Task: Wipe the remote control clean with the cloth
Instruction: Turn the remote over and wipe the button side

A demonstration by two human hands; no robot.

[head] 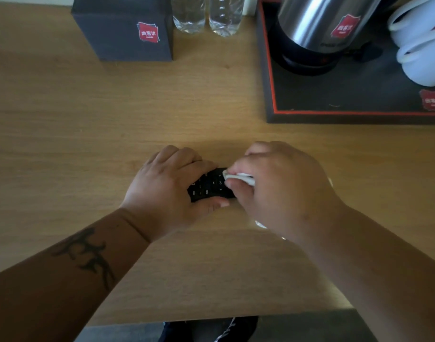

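While gripped at its left end by the left hand (169,183), fingers curled over the far edge and thumb along the near one, lies flat on the wooden table (88,124): black remote control (210,185), buttons up. Pinched in the right hand (280,186), pressed to the remote's right end: white cloth (238,178), apparently folded small. Behind, well apart: tray (310,114), kettle (317,28), box (122,28).

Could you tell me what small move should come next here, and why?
Probably draw the cloth leftward along the remote control. The right hand presses it on the remote's right end, while the buttons toward the left hand, which steadies the remote on the table, lie uncovered.
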